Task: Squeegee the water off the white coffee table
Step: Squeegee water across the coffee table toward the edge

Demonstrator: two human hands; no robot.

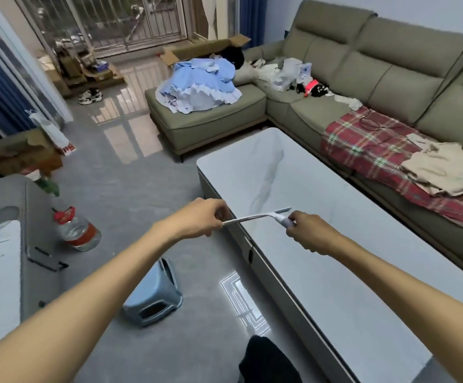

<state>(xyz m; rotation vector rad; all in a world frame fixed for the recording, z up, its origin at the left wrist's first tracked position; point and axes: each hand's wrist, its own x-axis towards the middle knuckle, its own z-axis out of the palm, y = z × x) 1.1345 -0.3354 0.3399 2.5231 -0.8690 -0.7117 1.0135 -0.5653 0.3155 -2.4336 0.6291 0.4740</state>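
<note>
Your right hand [306,233] is closed around the handle of the squeegee [263,216], and your left hand [200,217] pinches the far end of its blade between the fingertips. The squeegee hangs in the air between both hands, above the near left edge of the white coffee table [321,244], not touching the top. Below your left forearm a blue stool [153,299] stands on the floor, and a water jug [77,230] is further left.
</note>
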